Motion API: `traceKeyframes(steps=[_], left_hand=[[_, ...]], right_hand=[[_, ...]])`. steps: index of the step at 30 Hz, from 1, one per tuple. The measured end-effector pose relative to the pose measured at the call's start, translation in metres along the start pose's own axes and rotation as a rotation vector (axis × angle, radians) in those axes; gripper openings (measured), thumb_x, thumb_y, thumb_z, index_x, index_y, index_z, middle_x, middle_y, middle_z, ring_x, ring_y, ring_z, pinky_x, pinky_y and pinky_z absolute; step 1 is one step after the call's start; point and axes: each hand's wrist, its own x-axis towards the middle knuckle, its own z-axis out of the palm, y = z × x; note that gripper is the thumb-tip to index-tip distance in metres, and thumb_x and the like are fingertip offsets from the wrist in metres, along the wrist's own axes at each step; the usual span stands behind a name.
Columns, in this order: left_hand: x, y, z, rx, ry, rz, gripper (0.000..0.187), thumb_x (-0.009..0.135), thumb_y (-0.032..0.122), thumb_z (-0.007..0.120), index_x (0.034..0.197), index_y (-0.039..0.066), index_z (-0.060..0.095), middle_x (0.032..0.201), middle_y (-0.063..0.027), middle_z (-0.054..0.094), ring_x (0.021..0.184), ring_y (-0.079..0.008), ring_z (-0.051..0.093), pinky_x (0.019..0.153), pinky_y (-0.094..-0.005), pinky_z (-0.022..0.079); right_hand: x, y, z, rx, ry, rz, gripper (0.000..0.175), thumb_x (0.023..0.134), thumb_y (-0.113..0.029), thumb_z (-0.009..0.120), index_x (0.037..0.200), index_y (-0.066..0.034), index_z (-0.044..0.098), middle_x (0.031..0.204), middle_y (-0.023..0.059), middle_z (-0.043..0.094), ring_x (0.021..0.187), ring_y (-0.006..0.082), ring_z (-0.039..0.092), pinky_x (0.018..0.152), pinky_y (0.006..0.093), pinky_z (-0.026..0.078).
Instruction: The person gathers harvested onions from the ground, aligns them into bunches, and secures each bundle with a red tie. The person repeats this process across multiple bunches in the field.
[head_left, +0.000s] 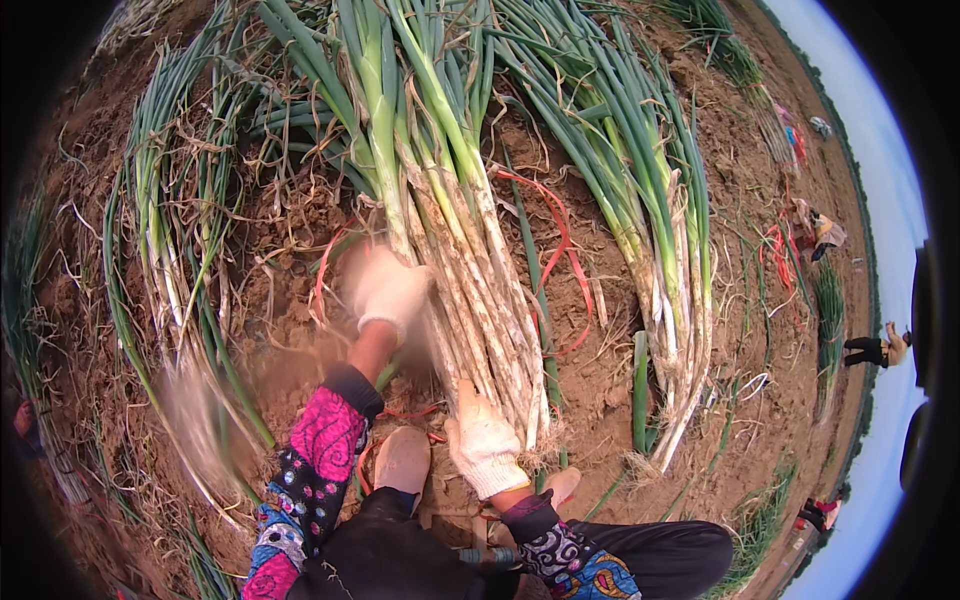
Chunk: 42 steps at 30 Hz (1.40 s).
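A thick bundle of green onions (480, 292) lies before me, leaves pointing away and soil-stained white stalks towards my feet. My right hand (484, 442), in a pale knit glove, grips the stalks near the root end. Motion blurs my left hand (386, 289), gloved alike, at the bundle's left side; its fingers cannot be made out. Red plastic twine (571, 259) loops out on the right of the bundle, and another length of it shows left of my left hand. Part of the twine is hidden under the stalks.
More green onions lie on the right (660, 247) and left (161, 247) over brown soil (285, 300). My shoe (403, 459) is close to the root ends. Tied bundles (829, 330) stretch along the field's far right, where a standing person (885, 349) and other people appear.
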Motion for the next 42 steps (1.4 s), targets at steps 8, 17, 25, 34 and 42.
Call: traceKeyframes(steps=[8,17,25,34,42], left_hand=[[0.014,-0.002,0.010,0.228,0.033,-0.066,0.077,0.077,0.034,0.074,0.137,-0.007,0.047,0.123,-0.0276,0.067,0.110,-0.0362,0.069,0.096,-0.0428,0.055],[0.020,-0.013,0.010,0.265,-0.005,-0.014,0.089,0.081,0.052,0.076,0.137,-0.009,0.046,0.121,-0.0270,0.067,0.107,-0.0312,0.069,0.094,-0.0431,0.056],[0.011,-0.015,0.009,0.217,0.044,0.007,0.058,0.082,0.033,0.070,0.123,-0.005,0.055,0.117,-0.0292,0.068,0.110,-0.0405,0.068,0.099,-0.0462,0.052],[-0.008,0.003,-0.015,0.359,0.365,0.668,0.028,0.081,0.012,0.074,0.108,0.009,0.070,0.109,-0.0112,0.070,0.099,-0.0271,0.068,0.092,-0.0472,0.054],[0.025,-0.005,-0.001,1.089,0.136,1.104,0.019,0.084,0.023,0.065,0.098,0.017,0.075,0.104,-0.0003,0.069,0.112,-0.0195,0.061,0.102,-0.0386,0.047]], right_hand=[[0.021,0.048,-0.061,-0.049,0.508,0.063,0.048,0.082,-0.013,0.078,0.129,-0.0073,0.067,0.114,0.0177,0.069,0.104,0.0356,0.067,0.088,0.0449,0.055],[0.018,0.051,-0.050,0.344,0.514,-0.047,0.043,0.087,-0.010,0.079,0.127,-0.0001,0.067,0.110,0.0207,0.073,0.092,0.0357,0.073,0.082,0.0387,0.059],[0.033,0.035,-0.021,0.035,0.372,-0.436,0.045,0.077,-0.011,0.072,0.121,-0.0092,0.071,0.105,0.0104,0.072,0.095,0.0292,0.068,0.081,0.0416,0.056],[0.019,0.037,-0.002,0.039,0.318,-0.431,0.047,0.073,-0.008,0.064,0.119,-0.0129,0.071,0.108,0.0015,0.072,0.092,0.0270,0.065,0.076,0.0404,0.055],[0.014,0.033,-0.003,0.117,0.348,-0.405,0.050,0.068,-0.003,0.065,0.117,-0.0112,0.072,0.106,0.0036,0.072,0.093,0.0280,0.066,0.079,0.0416,0.055]])
